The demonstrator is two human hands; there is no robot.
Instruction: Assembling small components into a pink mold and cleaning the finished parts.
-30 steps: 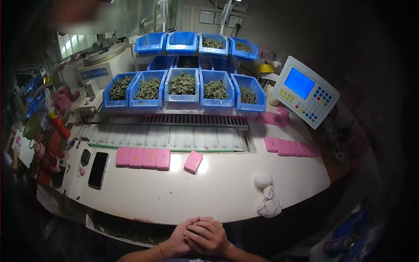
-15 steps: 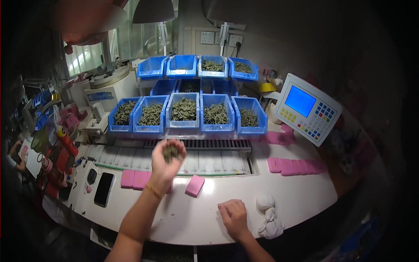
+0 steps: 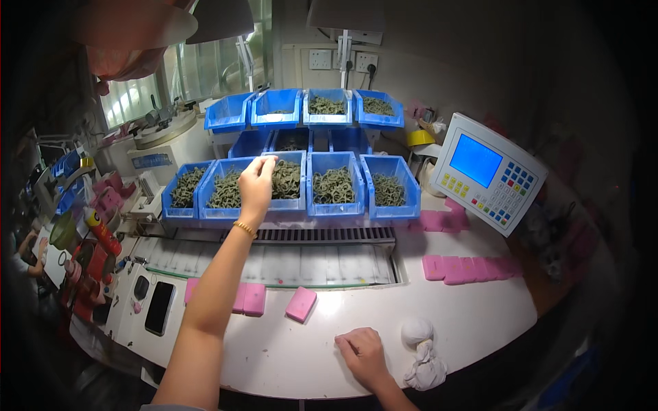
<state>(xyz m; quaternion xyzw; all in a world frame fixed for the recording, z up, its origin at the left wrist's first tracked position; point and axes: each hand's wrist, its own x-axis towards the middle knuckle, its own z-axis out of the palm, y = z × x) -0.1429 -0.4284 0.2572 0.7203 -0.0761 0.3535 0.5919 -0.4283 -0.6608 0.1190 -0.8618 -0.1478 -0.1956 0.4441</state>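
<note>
My left hand (image 3: 256, 183) reaches up over the edge between two blue bins in the lower row. Its fingers are closed and bent, with the back of the hand facing me, so whatever is inside is hidden. Dry, grey-green curled pieces fill the middle bin (image 3: 286, 179) and the bin to its left (image 3: 225, 190). Resting on the white tabletop, my right hand (image 3: 363, 354) is loosely curled with its thumb against the fingers; its inside does not show. A single pink block (image 3: 301, 304) lies between my left forearm and my right hand.
Pink blocks in a row (image 3: 473, 269) lie at the right, and more (image 3: 249, 299) beside my left forearm. A keypad with a blue screen (image 3: 488, 173) stands at the back right. White cloth bundles (image 3: 423, 363) lie beside my right hand; a phone (image 3: 160, 308) lies at left.
My left hand, earlier palm up with a handful of the curled pieces, has moved up and forward to the bins and turned over. My right hand stays in place on the table.
</note>
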